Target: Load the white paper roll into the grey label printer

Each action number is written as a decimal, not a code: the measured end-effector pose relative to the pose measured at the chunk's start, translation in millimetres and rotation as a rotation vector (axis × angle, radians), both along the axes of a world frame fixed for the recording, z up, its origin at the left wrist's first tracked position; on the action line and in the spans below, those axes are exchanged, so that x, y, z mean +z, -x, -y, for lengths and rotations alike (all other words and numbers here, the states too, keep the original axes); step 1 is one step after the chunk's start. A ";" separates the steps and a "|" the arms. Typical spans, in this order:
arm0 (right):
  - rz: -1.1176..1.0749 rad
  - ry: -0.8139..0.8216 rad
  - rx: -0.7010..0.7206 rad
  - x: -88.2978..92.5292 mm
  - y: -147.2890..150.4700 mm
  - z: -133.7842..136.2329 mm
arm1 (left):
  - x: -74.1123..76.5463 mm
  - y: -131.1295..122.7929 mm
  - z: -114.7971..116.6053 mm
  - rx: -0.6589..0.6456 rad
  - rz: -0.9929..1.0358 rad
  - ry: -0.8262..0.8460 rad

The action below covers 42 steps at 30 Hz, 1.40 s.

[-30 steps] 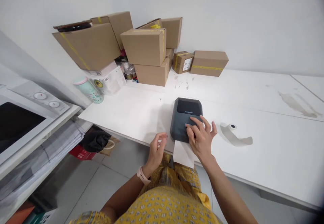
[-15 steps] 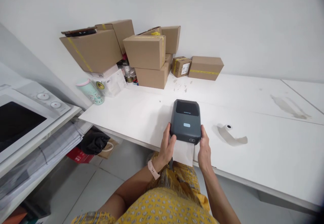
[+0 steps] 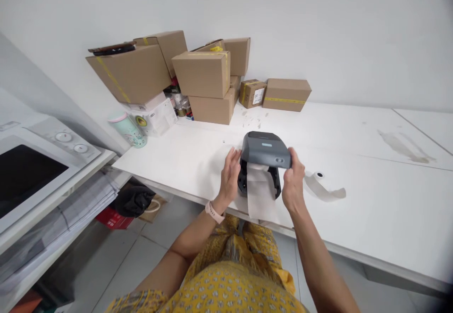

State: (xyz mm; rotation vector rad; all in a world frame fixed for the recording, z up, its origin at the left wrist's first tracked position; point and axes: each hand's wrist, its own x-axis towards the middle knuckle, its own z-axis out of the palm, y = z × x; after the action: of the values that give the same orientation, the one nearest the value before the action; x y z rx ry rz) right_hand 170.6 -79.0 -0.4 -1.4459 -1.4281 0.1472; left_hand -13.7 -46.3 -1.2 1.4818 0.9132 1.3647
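Observation:
A dark grey label printer (image 3: pixel 242 186) sits near the front edge of the table with its lid (image 3: pixel 267 149) raised partway. Under the lid a strip of white paper (image 3: pixel 261 193) runs out from the roll compartment toward the table edge. At the lid's right front corner, my right hand (image 3: pixel 293 181) is closed on it. My left hand (image 3: pixel 230 174) is open at the printer's left side, fingers stretched out and close to the lid; whether they touch is unclear. To the right lies a small paper roll (image 3: pixel 319 175) with a loose curling tail.
Cardboard boxes (image 3: pixel 201 75) are stacked at the back left, with two smaller cartons (image 3: pixel 287 95) along the wall. A mint green tumbler (image 3: pixel 128 129) stands at the left end of the white table (image 3: pixel 368 200). A microwave (image 3: pixel 46 157) occupies a shelf on the left.
The printer's lid has gone from closed to partly raised, lifted by my right hand. My left hand has let go of the printer's side and moved up and left. More paper shows.

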 end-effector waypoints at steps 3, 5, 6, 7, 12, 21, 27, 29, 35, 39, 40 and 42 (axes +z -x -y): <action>0.184 -0.143 -0.007 33.6 -0.6 -34.1 | 0.6 -2.5 -24.5 0.060 0.013 0.004; 0.250 -0.211 -0.015 52.0 -2.8 -57.1 | -11.5 -3.3 -34.2 0.109 -0.023 0.074; 0.267 -0.233 -0.017 59.6 -5.0 -68.2 | -19.8 -3.4 -36.9 0.113 -0.055 0.123; 0.279 -0.247 -0.016 66.3 -7.9 -79.0 | -28.4 -3.3 -38.3 0.104 -0.089 0.172; 0.288 -0.176 -0.024 92.1 -25.1 -127.9 | -53.9 -3.9 -37.2 0.061 -0.202 0.279; 0.270 -0.002 -0.032 117.8 -37.0 -182.5 | -28.8 -11.9 -61.0 0.168 -0.599 0.218; 0.300 -0.270 -0.058 74.3 -23.9 -127.2 | -15.3 -7.7 -88.7 -0.022 -0.947 0.306; 0.335 -0.079 0.158 48.4 -23.4 -110.6 | -13.9 -6.6 -95.1 -0.065 -0.987 0.292; 0.552 0.667 0.619 11.1 -35.3 -124.8 | -15.3 -3.0 -98.4 -0.185 -0.901 0.325; 0.623 0.750 0.664 12.4 -28.6 -152.1 | -15.7 -2.1 -98.9 -0.257 -0.893 0.260; 0.636 0.766 0.674 12.7 -25.4 -156.7 | -15.3 -2.2 -99.8 -0.265 -0.909 0.241; 0.654 0.794 0.699 14.0 -19.4 -162.3 | -14.3 -2.6 -101.8 -0.279 -0.948 0.242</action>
State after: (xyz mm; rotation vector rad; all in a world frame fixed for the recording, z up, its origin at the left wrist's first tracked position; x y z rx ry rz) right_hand 190.0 83.4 13.6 -1.6020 -2.5806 0.8125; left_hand -11.1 55.4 -15.5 1.9806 1.3090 0.2755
